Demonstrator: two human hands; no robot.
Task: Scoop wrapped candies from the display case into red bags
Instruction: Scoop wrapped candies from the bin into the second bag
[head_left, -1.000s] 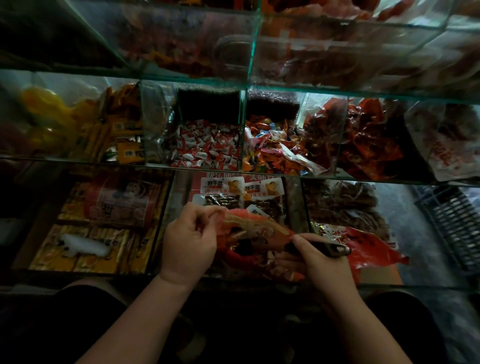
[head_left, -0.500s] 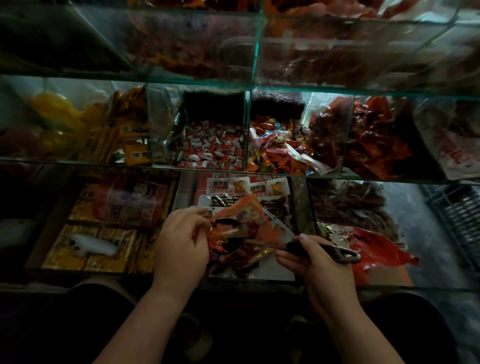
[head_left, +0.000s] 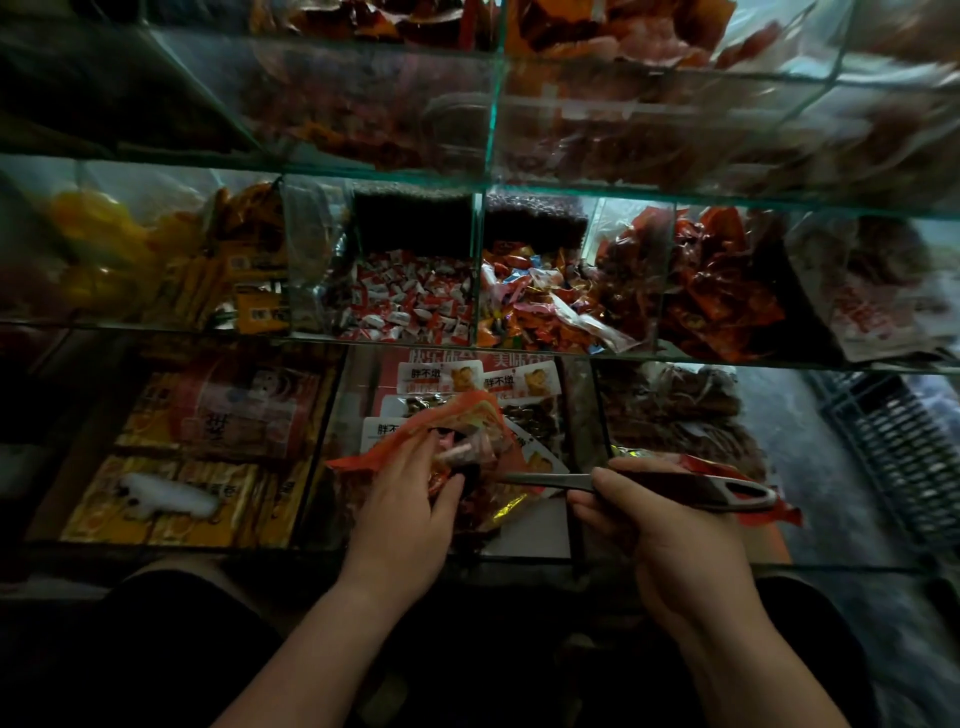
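My left hand (head_left: 402, 499) grips the edge of a red bag (head_left: 457, 415) and holds its mouth up over the lowest glass shelf. Wrapped candies (head_left: 462, 452) show inside the bag. My right hand (head_left: 665, 530) holds a scoop (head_left: 649, 486) by its dark handle, level, with the bowl end inside the bag's mouth and mostly hidden there. In the glass case behind, one bin holds red-and-white wrapped candies (head_left: 410, 301) and the bin to its right holds mixed colourful wrapped candies (head_left: 535, 306).
Glass shelves and dividers (head_left: 478, 270) split the case into bins. Yellow packets (head_left: 244, 275) lie at left, red snack packs (head_left: 722, 291) at right. More red bags (head_left: 779, 512) lie under the scoop handle. Boxed snacks (head_left: 171, 488) fill the lower left. A dark crate (head_left: 904, 457) stands at right.
The bag's mouth has been lifted and opened wider by my left hand. The scoop has swung level, its bowl end going into the bag. Both hands shifted slightly right.
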